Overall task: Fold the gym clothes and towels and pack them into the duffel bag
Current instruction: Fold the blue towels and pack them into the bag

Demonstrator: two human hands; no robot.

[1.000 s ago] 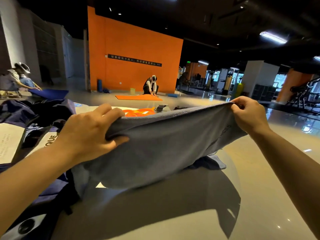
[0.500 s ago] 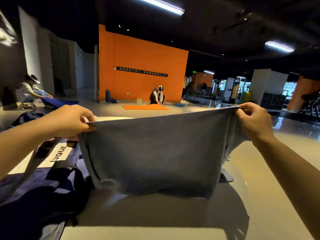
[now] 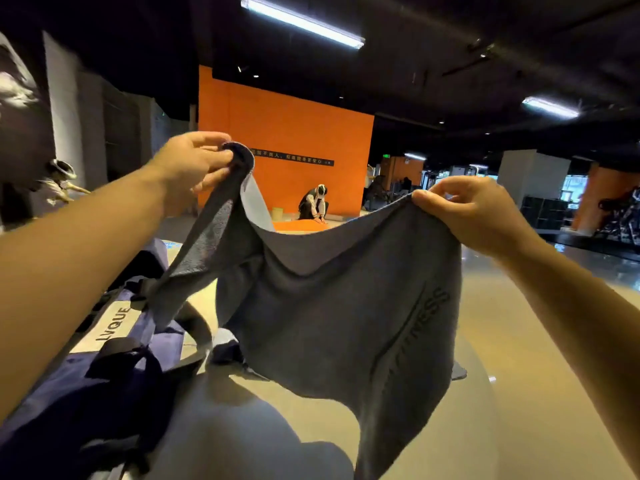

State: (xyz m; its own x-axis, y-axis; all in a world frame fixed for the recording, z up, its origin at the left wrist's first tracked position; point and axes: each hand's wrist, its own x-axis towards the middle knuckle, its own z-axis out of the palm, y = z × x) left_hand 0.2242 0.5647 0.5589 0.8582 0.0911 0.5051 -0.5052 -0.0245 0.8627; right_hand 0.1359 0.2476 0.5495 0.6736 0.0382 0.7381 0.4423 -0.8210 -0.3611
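A grey towel (image 3: 332,306) with embossed lettering hangs in the air in front of me, sagging in the middle. My left hand (image 3: 194,168) pinches one top corner, raised high at the left. My right hand (image 3: 474,213) pinches the other top corner, lower at the right. A navy duffel bag (image 3: 104,368) with a white "LVQUE" label lies at the lower left, partly under my left arm. The towel's left edge drapes down toward the bag.
The bag rests on a pale tabletop (image 3: 242,427) whose edge curves round at the right. Beyond lies a glossy gym floor. A person (image 3: 315,206) crouches by an orange mat before the orange wall (image 3: 294,140). Another person (image 3: 59,181) sits at the far left.
The towel was stretched flat between both hands; now my left hand has risen higher and moved inward, so the top edge sags. The camera has tilted upward.
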